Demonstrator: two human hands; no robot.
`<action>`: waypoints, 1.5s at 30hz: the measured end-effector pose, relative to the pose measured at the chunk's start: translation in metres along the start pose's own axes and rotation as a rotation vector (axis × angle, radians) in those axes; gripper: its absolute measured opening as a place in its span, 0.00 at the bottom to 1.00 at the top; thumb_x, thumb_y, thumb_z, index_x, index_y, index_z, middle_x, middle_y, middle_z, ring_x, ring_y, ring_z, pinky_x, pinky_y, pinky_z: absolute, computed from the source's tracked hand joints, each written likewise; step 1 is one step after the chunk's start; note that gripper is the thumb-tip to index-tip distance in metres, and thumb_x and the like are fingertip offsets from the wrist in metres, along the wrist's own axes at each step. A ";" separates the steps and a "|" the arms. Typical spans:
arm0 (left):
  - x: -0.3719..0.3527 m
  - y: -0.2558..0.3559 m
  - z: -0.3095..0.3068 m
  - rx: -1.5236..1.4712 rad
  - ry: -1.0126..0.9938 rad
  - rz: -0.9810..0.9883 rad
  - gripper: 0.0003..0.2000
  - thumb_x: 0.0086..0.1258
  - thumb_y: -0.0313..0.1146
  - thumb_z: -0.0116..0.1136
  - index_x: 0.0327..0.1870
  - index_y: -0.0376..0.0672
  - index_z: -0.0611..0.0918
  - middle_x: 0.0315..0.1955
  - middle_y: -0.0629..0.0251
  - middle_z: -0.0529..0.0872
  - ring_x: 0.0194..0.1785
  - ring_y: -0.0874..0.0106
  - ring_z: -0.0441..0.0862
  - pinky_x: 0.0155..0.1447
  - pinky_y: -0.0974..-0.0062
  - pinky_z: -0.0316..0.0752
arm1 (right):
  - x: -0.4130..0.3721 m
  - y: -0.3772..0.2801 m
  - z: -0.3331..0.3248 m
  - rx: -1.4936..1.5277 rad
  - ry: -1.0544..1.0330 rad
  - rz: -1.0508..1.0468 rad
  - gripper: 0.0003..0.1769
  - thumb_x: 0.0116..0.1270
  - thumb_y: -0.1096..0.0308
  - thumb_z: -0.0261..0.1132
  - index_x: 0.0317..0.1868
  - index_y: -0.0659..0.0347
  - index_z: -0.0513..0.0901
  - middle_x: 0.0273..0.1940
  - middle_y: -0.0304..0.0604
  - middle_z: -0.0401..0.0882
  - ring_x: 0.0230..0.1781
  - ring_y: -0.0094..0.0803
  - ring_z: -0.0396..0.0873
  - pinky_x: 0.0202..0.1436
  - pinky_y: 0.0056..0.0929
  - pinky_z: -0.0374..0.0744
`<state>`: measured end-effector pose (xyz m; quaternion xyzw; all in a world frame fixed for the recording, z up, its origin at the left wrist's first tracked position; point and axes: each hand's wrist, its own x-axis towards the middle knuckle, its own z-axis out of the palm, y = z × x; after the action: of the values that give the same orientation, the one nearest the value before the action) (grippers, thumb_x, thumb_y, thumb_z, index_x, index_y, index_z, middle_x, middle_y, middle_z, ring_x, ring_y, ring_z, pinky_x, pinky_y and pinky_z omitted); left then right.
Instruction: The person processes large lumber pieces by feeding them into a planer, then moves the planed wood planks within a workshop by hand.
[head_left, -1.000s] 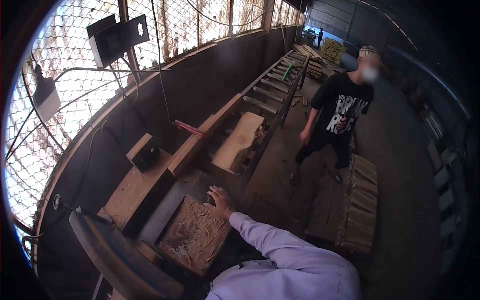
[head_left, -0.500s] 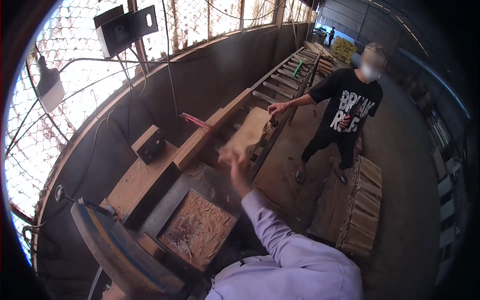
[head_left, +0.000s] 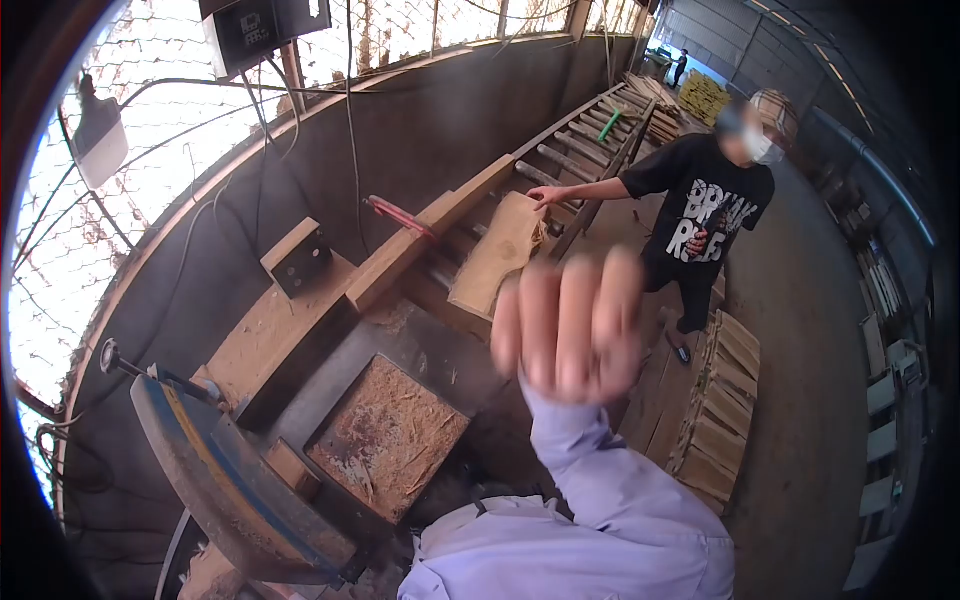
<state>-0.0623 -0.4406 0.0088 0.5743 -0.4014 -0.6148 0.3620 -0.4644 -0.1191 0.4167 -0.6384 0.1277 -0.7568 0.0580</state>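
My right hand (head_left: 572,330) is raised close to the camera, somewhat blurred, with its fingers curled into a fist. Nothing shows in it. My left hand is out of view. Beyond the fist lies a pale wooden slab (head_left: 497,250) with a rough, wavy right edge. It rests over the roller conveyor, apart from my hand. A co-worker's hand (head_left: 545,196) touches the slab's far end. Left of the slab runs a long wooden beam (head_left: 430,235), with a red clamp-like tool (head_left: 402,217) across it.
The machine's metal table (head_left: 335,375) holds a recess full of sawdust (head_left: 390,435). A curved blue-and-yellow machine guard (head_left: 235,480) stands at lower left. The co-worker (head_left: 710,210) stands right of the conveyor (head_left: 575,150). Stacked boards (head_left: 722,410) lie at right.
My right hand has pulled back from the slab's near end, rising toward the camera, and its fingers have curled. The co-worker's hand stays at the slab; their head has turned.
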 end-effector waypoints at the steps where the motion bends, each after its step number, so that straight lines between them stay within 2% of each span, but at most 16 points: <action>1: 0.001 -0.001 0.000 0.007 0.000 -0.001 0.20 0.75 0.44 0.55 0.46 0.31 0.84 0.35 0.51 0.87 0.33 0.60 0.80 0.35 0.63 0.75 | -0.001 -0.001 0.011 0.076 -0.157 0.029 0.13 0.75 0.63 0.61 0.56 0.55 0.81 0.42 0.39 0.87 0.32 0.28 0.80 0.44 0.35 0.85; 3: 0.000 -0.002 0.000 0.008 0.000 -0.009 0.20 0.74 0.44 0.55 0.47 0.31 0.84 0.35 0.51 0.87 0.33 0.60 0.81 0.36 0.62 0.75 | 0.003 0.002 0.047 0.228 -0.072 -0.066 0.11 0.66 0.61 0.74 0.40 0.61 0.89 0.26 0.39 0.83 0.25 0.28 0.80 0.30 0.28 0.84; 6: 0.001 -0.003 0.002 0.003 0.005 -0.015 0.19 0.74 0.43 0.56 0.47 0.32 0.84 0.35 0.50 0.87 0.34 0.59 0.81 0.37 0.62 0.75 | 0.001 0.003 0.080 0.226 -0.003 -0.064 0.12 0.63 0.59 0.76 0.38 0.59 0.90 0.28 0.40 0.84 0.24 0.25 0.79 0.28 0.25 0.84; 7: 0.000 -0.003 0.001 0.002 0.007 -0.014 0.19 0.74 0.43 0.56 0.47 0.32 0.84 0.35 0.50 0.87 0.34 0.59 0.81 0.37 0.62 0.75 | -0.002 0.000 0.077 0.223 -0.103 0.025 0.10 0.68 0.60 0.71 0.43 0.57 0.88 0.36 0.41 0.87 0.30 0.31 0.83 0.37 0.35 0.87; 8: 0.000 -0.003 0.001 0.001 0.010 -0.018 0.19 0.74 0.43 0.56 0.47 0.32 0.84 0.36 0.50 0.87 0.34 0.59 0.81 0.37 0.62 0.75 | -0.003 0.007 0.077 0.307 -0.167 -0.014 0.17 0.68 0.54 0.71 0.46 0.59 0.87 0.42 0.45 0.86 0.34 0.36 0.82 0.43 0.39 0.86; 10: 0.000 -0.003 0.000 -0.007 0.012 -0.018 0.19 0.73 0.43 0.56 0.47 0.32 0.84 0.36 0.50 0.87 0.35 0.58 0.81 0.38 0.62 0.75 | -0.003 0.015 0.085 0.362 -0.135 -0.064 0.21 0.66 0.50 0.72 0.47 0.60 0.87 0.43 0.47 0.85 0.34 0.36 0.81 0.41 0.36 0.83; 12: 0.000 -0.004 0.000 -0.003 0.010 -0.022 0.18 0.73 0.42 0.57 0.47 0.32 0.84 0.36 0.50 0.87 0.35 0.58 0.82 0.38 0.62 0.76 | -0.003 0.011 0.102 0.297 0.062 -0.083 0.15 0.64 0.55 0.75 0.42 0.58 0.90 0.31 0.42 0.84 0.22 0.23 0.78 0.25 0.23 0.82; 18: 0.001 -0.004 -0.002 -0.009 0.008 -0.024 0.18 0.72 0.41 0.58 0.48 0.33 0.84 0.36 0.49 0.87 0.37 0.57 0.82 0.39 0.61 0.76 | -0.006 0.019 0.105 0.364 0.046 -0.122 0.21 0.62 0.49 0.74 0.44 0.59 0.90 0.35 0.45 0.84 0.24 0.24 0.79 0.25 0.21 0.81; 33: 0.006 -0.009 -0.006 -0.016 0.009 -0.036 0.16 0.70 0.39 0.61 0.49 0.35 0.84 0.37 0.47 0.87 0.40 0.55 0.84 0.43 0.59 0.78 | -0.009 0.023 0.105 0.380 0.037 -0.140 0.24 0.66 0.46 0.71 0.45 0.60 0.90 0.37 0.51 0.85 0.26 0.30 0.81 0.28 0.24 0.83; 35: 0.005 -0.010 -0.020 -0.035 0.016 -0.024 0.16 0.70 0.39 0.61 0.49 0.35 0.84 0.38 0.47 0.87 0.41 0.54 0.84 0.43 0.59 0.78 | -0.001 0.025 0.089 0.355 -0.199 -0.078 0.28 0.66 0.44 0.70 0.50 0.61 0.86 0.47 0.49 0.85 0.41 0.42 0.82 0.47 0.42 0.81; 37: 0.004 -0.012 -0.053 -0.041 0.009 0.021 0.16 0.69 0.39 0.61 0.49 0.35 0.84 0.38 0.47 0.87 0.41 0.54 0.85 0.44 0.59 0.78 | 0.004 0.033 0.076 0.353 -0.296 -0.042 0.27 0.67 0.45 0.69 0.48 0.63 0.86 0.46 0.49 0.84 0.40 0.43 0.82 0.47 0.43 0.81; 39: -0.002 -0.014 -0.104 0.061 -0.006 0.146 0.16 0.69 0.39 0.62 0.49 0.35 0.84 0.38 0.46 0.87 0.42 0.54 0.85 0.44 0.59 0.78 | -0.003 0.054 0.076 0.393 -0.249 -0.038 0.22 0.68 0.48 0.69 0.38 0.64 0.89 0.35 0.50 0.84 0.25 0.33 0.81 0.27 0.26 0.83; 42: 0.010 -0.012 -0.153 0.538 0.021 0.610 0.16 0.69 0.38 0.62 0.50 0.36 0.84 0.38 0.46 0.87 0.43 0.53 0.85 0.45 0.58 0.79 | -0.069 0.097 0.059 -0.004 0.288 0.338 0.18 0.75 0.57 0.61 0.39 0.68 0.83 0.33 0.47 0.82 0.31 0.35 0.81 0.38 0.33 0.83; 43: 0.022 -0.014 -0.166 0.609 0.062 0.659 0.16 0.68 0.38 0.62 0.50 0.36 0.84 0.38 0.46 0.87 0.43 0.53 0.85 0.45 0.58 0.79 | -0.090 0.118 0.026 -0.295 0.213 0.556 0.19 0.76 0.57 0.60 0.47 0.68 0.82 0.37 0.47 0.83 0.37 0.32 0.82 0.45 0.31 0.82; 44: 0.040 -0.026 -0.187 0.628 0.114 0.601 0.16 0.71 0.37 0.59 0.54 0.37 0.82 0.36 0.52 0.87 0.41 0.55 0.85 0.43 0.57 0.77 | -0.129 0.140 -0.002 -0.511 0.360 0.853 0.19 0.75 0.56 0.63 0.49 0.67 0.83 0.44 0.48 0.84 0.40 0.29 0.83 0.49 0.26 0.80; 45: 0.059 -0.039 -0.209 0.646 0.165 0.541 0.17 0.74 0.36 0.56 0.59 0.38 0.80 0.35 0.58 0.86 0.39 0.58 0.85 0.41 0.55 0.75 | -0.169 0.166 -0.020 -0.498 0.502 0.962 0.20 0.73 0.56 0.65 0.51 0.67 0.83 0.49 0.48 0.84 0.43 0.28 0.82 0.49 0.26 0.80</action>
<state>0.1416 -0.4943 -0.0553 0.5793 -0.6794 -0.2924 0.3426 -0.4669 -0.2341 0.2087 -0.3050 0.5860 -0.7205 0.2109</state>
